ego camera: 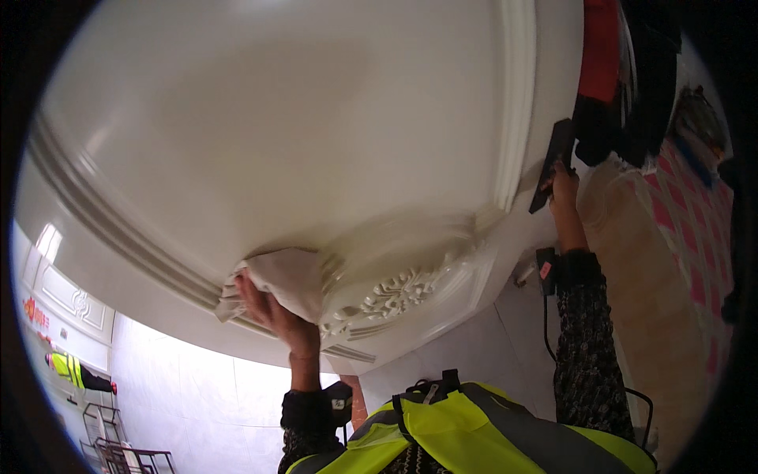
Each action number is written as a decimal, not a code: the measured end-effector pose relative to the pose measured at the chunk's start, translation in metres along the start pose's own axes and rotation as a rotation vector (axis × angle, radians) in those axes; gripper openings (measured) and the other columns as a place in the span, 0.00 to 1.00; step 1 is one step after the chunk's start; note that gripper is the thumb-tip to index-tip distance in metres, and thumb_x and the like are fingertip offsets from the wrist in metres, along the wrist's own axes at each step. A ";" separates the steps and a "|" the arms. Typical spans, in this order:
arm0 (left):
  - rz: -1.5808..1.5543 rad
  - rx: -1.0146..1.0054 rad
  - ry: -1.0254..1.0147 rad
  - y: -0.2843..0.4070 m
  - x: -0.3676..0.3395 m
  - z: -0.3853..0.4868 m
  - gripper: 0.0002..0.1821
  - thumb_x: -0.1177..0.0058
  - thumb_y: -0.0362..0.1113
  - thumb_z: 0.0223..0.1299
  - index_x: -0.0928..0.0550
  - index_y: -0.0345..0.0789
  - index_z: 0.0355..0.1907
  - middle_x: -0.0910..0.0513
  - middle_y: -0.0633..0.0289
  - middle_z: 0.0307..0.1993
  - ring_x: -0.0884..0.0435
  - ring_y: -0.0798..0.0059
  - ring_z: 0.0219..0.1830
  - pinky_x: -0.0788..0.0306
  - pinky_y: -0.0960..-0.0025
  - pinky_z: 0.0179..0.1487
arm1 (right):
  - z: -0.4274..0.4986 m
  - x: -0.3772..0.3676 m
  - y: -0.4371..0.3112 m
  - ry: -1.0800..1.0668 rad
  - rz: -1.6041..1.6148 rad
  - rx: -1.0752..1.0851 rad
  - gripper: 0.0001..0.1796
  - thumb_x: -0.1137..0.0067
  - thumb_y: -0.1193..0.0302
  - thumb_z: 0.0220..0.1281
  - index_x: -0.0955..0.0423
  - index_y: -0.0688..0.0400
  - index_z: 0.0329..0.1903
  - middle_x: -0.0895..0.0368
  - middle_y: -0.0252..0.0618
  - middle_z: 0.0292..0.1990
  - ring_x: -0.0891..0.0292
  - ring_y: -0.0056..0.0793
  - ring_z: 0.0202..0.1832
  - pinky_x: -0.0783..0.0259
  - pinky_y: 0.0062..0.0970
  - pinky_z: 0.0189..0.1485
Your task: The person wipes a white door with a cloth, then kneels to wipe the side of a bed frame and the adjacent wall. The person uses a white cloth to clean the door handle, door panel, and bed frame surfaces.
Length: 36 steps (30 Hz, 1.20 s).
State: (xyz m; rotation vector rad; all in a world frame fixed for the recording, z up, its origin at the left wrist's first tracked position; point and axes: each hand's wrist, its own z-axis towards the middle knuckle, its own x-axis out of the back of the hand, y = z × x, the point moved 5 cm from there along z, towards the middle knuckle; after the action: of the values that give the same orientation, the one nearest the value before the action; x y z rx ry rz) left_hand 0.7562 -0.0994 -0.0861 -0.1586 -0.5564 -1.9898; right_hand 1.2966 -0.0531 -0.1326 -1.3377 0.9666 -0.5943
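A glossy off-white door [284, 142] with raised moulding and a carved floral ornament [400, 294] fills most of the view. My left hand [278, 314] presses a pale cloth [290, 275] against it, beside the carving and over part of the moulding. The cloth is bunched beneath my fingers. At the door's right edge, my right hand [561, 183] grips a long dark door handle [556, 142]. Its fingers are partly hidden, and the lever cannot be made out clearly.
A red and black garment [601, 53] hangs at upper right, above a pink-patterned surface [681, 225]. Wood-look flooring [628, 266] lies below it. Far left, a person in a hi-vis vest [68, 368] is near dark metal frames [127, 453] on pale tiles [201, 385].
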 end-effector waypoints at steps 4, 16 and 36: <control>-0.018 -0.313 -0.365 0.059 -0.043 -0.013 0.19 0.48 0.31 0.46 0.29 0.41 0.46 0.41 0.58 0.61 0.47 0.55 0.63 0.51 0.51 0.58 | -0.013 -0.001 -0.012 0.027 0.093 0.042 0.11 0.49 0.67 0.55 0.35 0.62 0.30 0.35 0.36 0.18 0.39 0.26 0.17 0.38 0.27 0.19; 0.355 -0.520 -0.373 -0.011 -0.014 -0.024 0.14 0.52 0.32 0.50 0.23 0.47 0.41 0.34 0.73 0.58 0.40 0.68 0.61 0.55 0.61 0.60 | -0.012 0.003 -0.012 0.007 0.013 0.040 0.12 0.46 0.66 0.52 0.34 0.62 0.30 0.33 0.36 0.18 0.37 0.24 0.20 0.39 0.28 0.21; -0.074 -0.483 -0.445 0.089 -0.065 -0.032 0.18 0.50 0.27 0.40 0.25 0.37 0.40 0.38 0.52 0.59 0.44 0.45 0.60 0.52 0.48 0.60 | -0.008 0.008 -0.002 0.084 0.011 0.008 0.14 0.50 0.70 0.53 0.36 0.66 0.38 0.30 0.39 0.28 0.36 0.25 0.22 0.36 0.26 0.24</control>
State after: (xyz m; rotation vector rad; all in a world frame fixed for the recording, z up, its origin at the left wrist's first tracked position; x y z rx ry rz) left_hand 0.8682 -0.0946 -0.1087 -0.9045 -0.3470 -2.1397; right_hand 1.2943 -0.0645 -0.1321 -1.3083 1.0382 -0.6490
